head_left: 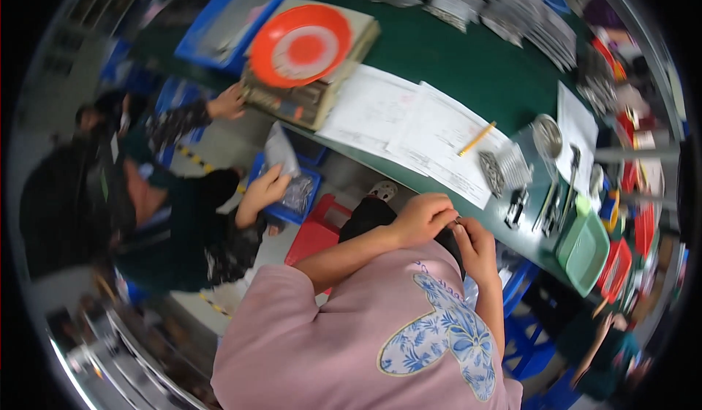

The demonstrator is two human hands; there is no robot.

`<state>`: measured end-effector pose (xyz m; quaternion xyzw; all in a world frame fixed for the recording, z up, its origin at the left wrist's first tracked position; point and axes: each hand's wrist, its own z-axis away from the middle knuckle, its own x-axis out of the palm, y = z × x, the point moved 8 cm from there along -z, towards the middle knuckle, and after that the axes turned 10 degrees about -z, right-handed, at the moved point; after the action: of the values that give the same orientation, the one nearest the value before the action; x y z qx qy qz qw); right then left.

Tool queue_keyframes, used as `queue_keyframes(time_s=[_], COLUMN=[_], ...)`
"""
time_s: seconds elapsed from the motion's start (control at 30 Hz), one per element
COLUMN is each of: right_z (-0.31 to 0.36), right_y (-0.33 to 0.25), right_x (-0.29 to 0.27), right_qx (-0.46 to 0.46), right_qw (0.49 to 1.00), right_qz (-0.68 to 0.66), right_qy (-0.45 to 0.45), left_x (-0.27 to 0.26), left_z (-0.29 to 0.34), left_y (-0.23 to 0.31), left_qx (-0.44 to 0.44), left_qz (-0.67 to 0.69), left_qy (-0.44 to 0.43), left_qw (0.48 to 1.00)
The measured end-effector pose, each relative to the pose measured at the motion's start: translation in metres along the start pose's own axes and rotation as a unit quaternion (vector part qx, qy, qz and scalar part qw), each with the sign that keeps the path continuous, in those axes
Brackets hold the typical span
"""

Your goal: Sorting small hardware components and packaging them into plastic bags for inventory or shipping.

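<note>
Print runs in rows over the overlapping white sheets (369,110) on the green table (468,66), too small to read from here; another white page (575,128) lies farther right. Curved lettering crosses the pink shirt (292,329) above a blue leaf-patterned butterfly.

The wearer's left hand (425,218) and right hand (477,247) meet just off the table's near edge, fingertips closed together on a small dark piece (457,221), mostly hidden, so I can't tell what it is.

A yellow pencil (477,138) rests across the sheets, with a small pack of grey parts (491,174) at their right end. Beyond it lie a black clip-like tool (516,207) and other slim tools. On the left, a co-worker's hand (228,101) touches the scale (358,40), while the other (267,189) holds a clear bag (281,150). A red stool (311,234) stands below, partly behind the wearer's left forearm.

An orange-red dish (300,44) sits on the scale. The blue bin (212,60) behind it holds greyish plastic; a lower blue bin (311,209) holds clear bags. Green baskets (585,256) are stacked at the table's right corner, a red basket (618,267) beside them.
</note>
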<state>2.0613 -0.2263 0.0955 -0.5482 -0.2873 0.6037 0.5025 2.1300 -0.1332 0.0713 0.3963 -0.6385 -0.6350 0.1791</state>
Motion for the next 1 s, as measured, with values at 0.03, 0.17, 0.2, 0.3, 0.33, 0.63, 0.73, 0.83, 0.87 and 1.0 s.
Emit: queue_keyframes(time_s=[0.03,0.17,0.2,0.3,0.33,0.63,0.73,0.83,0.87,1.0], right_z=[0.002,0.008,0.008,0.015,0.019,0.064,0.073,0.085,0.089,0.073], right_y=[0.001,0.007,0.008,0.005,0.001,0.017,-0.009,-0.039,-0.046,-0.034], right_x=[0.002,0.012,0.012,0.022,0.028,0.042,0.018,0.004,0.002,-0.011], right_qx=[-0.003,-0.023,-0.026,-0.060,-0.080,-0.014,-0.234,-0.380,-0.399,-0.304], right_qw=[0.999,0.991,0.991,0.983,0.974,0.942,0.953,0.897,0.880,0.928], right_qz=[0.012,0.012,0.009,-0.011,-0.032,-0.143,-0.008,0.204,0.249,0.203], right_qy=[-0.036,-0.134,-0.131,-0.175,-0.209,-0.304,-0.194,-0.094,-0.067,-0.067], left_x=[0.002,0.001,-0.010,-0.026,-0.024,0.019,0.026,0.036,0.040,0.051], left_z=[0.009,0.044,0.053,0.083,0.089,0.118,0.113,0.104,0.101,0.084], left_y=[0.000,0.006,0.007,0.019,0.028,0.064,0.065,0.053,0.048,0.028], left_qx=[-0.023,-0.034,-0.070,-0.111,-0.084,0.069,0.064,-0.007,-0.033,-0.124], left_qz=[-0.005,-0.014,-0.030,-0.070,-0.106,-0.187,-0.105,0.008,0.049,0.113], left_qy=[0.014,0.073,0.124,0.195,0.192,0.157,0.185,0.159,0.145,0.038], left_qw=[1.000,0.997,0.989,0.972,0.972,0.967,0.975,0.987,0.988,0.985])
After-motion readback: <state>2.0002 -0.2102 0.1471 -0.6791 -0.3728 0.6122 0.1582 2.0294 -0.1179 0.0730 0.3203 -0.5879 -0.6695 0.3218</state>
